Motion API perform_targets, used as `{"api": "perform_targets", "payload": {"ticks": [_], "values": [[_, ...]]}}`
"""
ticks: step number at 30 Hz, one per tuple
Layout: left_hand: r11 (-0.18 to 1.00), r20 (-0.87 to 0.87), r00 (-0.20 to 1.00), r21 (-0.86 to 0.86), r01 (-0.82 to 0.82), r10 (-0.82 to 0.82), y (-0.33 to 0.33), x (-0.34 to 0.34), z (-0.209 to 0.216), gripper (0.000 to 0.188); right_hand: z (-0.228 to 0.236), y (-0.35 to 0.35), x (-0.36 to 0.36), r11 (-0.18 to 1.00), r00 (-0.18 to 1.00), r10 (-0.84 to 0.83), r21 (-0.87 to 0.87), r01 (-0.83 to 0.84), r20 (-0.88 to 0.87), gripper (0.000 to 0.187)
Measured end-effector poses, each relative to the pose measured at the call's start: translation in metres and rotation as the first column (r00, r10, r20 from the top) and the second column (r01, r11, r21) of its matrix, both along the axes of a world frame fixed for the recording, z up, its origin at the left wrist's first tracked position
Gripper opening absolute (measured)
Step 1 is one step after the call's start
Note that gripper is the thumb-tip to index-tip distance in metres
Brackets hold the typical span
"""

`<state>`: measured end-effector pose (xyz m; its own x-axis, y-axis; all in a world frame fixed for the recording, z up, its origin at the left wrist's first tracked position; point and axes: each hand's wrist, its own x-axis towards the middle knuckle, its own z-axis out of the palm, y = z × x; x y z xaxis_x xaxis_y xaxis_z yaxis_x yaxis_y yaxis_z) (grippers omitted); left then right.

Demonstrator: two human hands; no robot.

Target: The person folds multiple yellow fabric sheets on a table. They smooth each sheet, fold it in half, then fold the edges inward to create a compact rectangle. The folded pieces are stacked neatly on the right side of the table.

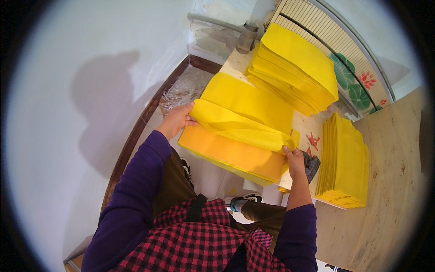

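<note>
My left hand (177,121) pinches the left end of a yellow fabric sheet (235,127), fingers closed at its edge. At the other end, my right hand (295,162) grips the sheet's right corner between thumb and fingers. The near edge of the sheet is raised in a loose fold between both hands. Under it lies an orange panel (231,152), with more yellow layers showing along its near edge. Beyond the fold, flat yellow fabric (253,99) covers the table. A grey textured item (311,165) sits beside my right hand.
A tall pile of yellow fabric (294,59) stands at the back right, another folded stack (344,163) on the right wooden board (376,190). Small red pieces (312,139) lie between them. A brownish transparent jar (247,38) stands behind. Clear plastic (181,88) lies by the left wall.
</note>
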<state>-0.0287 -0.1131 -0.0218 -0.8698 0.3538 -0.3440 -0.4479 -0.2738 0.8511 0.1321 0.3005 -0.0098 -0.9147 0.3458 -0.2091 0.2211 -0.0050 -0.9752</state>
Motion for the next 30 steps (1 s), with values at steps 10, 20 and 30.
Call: {"api": "perform_targets", "payload": {"ticks": [10,20,30], "values": [[1.000,0.006,1.000,-0.023,-0.018,0.018,0.000,0.000,-0.005,0.022,0.000,-0.002,0.000,1.000,1.000,-0.007,-0.023,0.007,0.007,0.026],[0.988,-0.089,0.984,-0.021,0.153,-0.154,-0.005,-0.003,-0.016,0.022,0.001,-0.003,0.002,1.000,1.000,0.002,-0.003,-0.002,-0.011,0.026],[0.983,-0.122,0.977,-0.084,0.166,-0.175,-0.003,-0.002,-0.013,0.024,0.000,-0.002,0.003,1.000,1.000,0.000,-0.008,0.000,-0.001,0.025]]}}
